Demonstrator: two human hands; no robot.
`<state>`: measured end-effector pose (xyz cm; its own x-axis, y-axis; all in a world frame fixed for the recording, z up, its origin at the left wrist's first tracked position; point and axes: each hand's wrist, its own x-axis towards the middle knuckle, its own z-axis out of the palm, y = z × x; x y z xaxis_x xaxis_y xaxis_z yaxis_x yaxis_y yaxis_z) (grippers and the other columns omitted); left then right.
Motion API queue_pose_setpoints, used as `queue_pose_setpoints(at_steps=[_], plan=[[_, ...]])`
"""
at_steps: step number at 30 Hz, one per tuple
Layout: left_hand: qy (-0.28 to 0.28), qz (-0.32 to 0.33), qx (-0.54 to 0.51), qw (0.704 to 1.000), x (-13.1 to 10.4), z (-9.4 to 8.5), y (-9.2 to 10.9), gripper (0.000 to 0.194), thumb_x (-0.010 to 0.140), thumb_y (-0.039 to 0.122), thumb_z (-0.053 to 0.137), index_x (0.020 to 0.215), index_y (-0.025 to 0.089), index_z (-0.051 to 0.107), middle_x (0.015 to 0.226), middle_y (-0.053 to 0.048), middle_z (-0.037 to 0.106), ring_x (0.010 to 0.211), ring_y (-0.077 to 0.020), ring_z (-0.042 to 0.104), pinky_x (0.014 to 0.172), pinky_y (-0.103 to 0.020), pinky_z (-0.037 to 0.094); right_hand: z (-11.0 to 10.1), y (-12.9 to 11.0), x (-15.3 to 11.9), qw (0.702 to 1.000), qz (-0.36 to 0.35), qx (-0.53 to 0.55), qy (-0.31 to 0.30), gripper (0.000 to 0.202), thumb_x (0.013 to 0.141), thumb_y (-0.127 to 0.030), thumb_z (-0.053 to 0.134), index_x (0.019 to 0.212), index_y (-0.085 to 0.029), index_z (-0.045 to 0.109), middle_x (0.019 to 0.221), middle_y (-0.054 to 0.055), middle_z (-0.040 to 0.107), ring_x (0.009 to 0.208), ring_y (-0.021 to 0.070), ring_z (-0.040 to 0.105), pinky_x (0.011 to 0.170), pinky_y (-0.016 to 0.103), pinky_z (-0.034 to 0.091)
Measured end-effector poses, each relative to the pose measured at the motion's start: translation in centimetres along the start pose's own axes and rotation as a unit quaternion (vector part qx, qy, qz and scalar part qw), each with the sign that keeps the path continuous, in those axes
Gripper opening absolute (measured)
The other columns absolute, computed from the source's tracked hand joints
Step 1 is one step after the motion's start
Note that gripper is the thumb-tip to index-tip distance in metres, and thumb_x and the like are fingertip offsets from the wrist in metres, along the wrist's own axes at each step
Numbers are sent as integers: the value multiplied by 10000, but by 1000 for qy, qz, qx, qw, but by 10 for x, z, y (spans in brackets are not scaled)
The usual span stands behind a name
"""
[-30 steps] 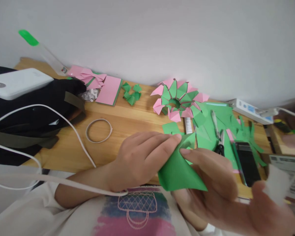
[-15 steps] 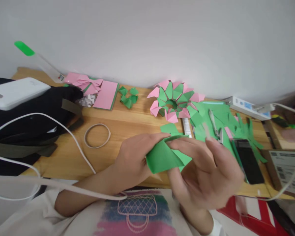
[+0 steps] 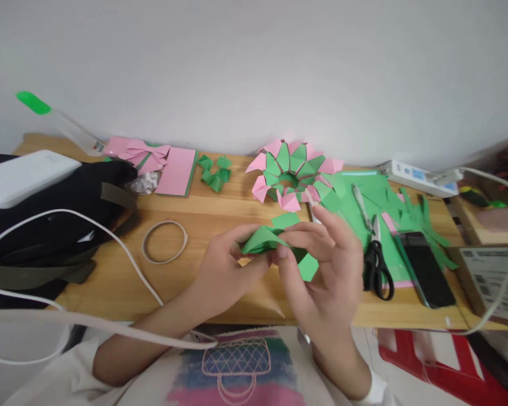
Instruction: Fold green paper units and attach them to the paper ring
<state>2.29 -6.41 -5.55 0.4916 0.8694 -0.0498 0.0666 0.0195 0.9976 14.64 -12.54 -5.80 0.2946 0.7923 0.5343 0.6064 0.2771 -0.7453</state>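
Observation:
Between my hands, above the table's front part, is a folded piece of green paper. My left hand pinches its left side, fingers behind and thumb below. My right hand grips the right end between thumb and fingers, with one finger raised apart. Flat green paper pieces lie on the table behind and under the right hand. Beyond the hands stands a ring of folded pink and green paper pieces. Several small folded green pieces sit to its left.
A tape roll lies left of my hands. Black scissors, a craft knife, green sheets and a phone are on the right. A power strip is behind them. White cables cross on the left beside a black bag.
The green paper has tilted from showing its broad face to nearly edge-on. My right hand has moved left and closed on its end, uncovering the scissors. The view has shifted slightly.

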Motion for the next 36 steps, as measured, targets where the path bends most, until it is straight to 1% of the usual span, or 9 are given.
queue_pose_setpoints(at_steps=[5, 9, 14, 17, 19, 23, 27, 32, 36], plan=[[2, -18, -66, 998, 1, 3, -2, 103, 732, 126, 637, 816, 176, 668, 749, 30, 681, 708, -114, 639, 651, -204, 557, 0, 0, 1, 1000, -5, -17, 8, 599, 851, -71, 590, 1389, -262, 408, 846, -4, 720, 910, 224, 686, 872, 485, 517], [5, -30, -98, 995, 3, 4, -4, 163, 701, 100, 651, 846, 172, 671, 781, 28, 684, 735, -112, 640, 674, -199, 546, 1, 0, 1, 999, -14, -35, 7, 599, 847, -59, 588, 1389, -242, 408, 865, 2, 716, 922, 222, 688, 851, 467, 525], [-3, -48, -114, 992, 1, 4, -6, 144, 724, 148, 659, 866, 167, 668, 788, 11, 670, 743, -127, 635, 700, -232, 553, 1, 2, 0, 998, -23, -46, 19, 639, 832, -68, 610, 1404, -265, 404, 880, 5, 700, 874, 225, 685, 789, 461, 546], [-6, -45, -89, 995, 0, 4, -5, 117, 745, 161, 636, 859, 173, 663, 774, 10, 663, 743, -140, 640, 689, -245, 556, 1, 2, 0, 999, -30, -32, 13, 681, 819, -54, 618, 1419, -280, 388, 894, 0, 696, 858, 217, 687, 810, 467, 547], [-2, -24, -48, 999, -1, 4, -5, 116, 752, 148, 615, 850, 186, 665, 767, 16, 666, 730, -138, 641, 675, -236, 543, 1, 1, 0, 999, -37, -22, 7, 718, 814, -38, 611, 1434, -304, 364, 930, -5, 702, 853, 207, 688, 831, 467, 542], [0, 52, 29, 998, -2, 3, -6, 189, 757, 104, 578, 849, 228, 688, 766, 43, 684, 720, -131, 650, 679, -223, 524, -1, -3, 0, 999, -39, -12, -2, 749, 815, -10, 584, 1444, -339, 347, 954, -26, 719, 823, 188, 688, 878, 471, 515], [9, 122, 86, 989, -3, 1, -8, 311, 739, 50, 537, 911, 263, 684, 814, 79, 720, 760, -113, 685, 694, -189, 528, -3, -6, -2, 999, -32, 6, -16, 772, 811, -7, 579, 1445, -377, 339, 960, -35, 723, 826, 196, 686, 830, 440, 530], [10, 203, 143, 969, -6, -2, -8, 396, 735, 24, 506, 1022, 265, 635, 930, 78, 755, 824, -108, 721, 723, -170, 556, -3, -6, -6, 997, -45, 55, -3, 781, 786, 13, 578, 1450, -335, 361, 1016, 5, 711, 894, 210, 682, 825, 433, 530], [9, 233, 185, 955, -7, -2, -8, 418, 755, 31, 484, 1097, 248, 587, 1019, 44, 757, 879, -117, 729, 757, -180, 571, -2, -7, -7, 997, -39, 67, -9, 782, 778, 39, 539, 1452, -314, 357, 1003, 16, 706, 902, 210, 682, 808, 438, 547]])
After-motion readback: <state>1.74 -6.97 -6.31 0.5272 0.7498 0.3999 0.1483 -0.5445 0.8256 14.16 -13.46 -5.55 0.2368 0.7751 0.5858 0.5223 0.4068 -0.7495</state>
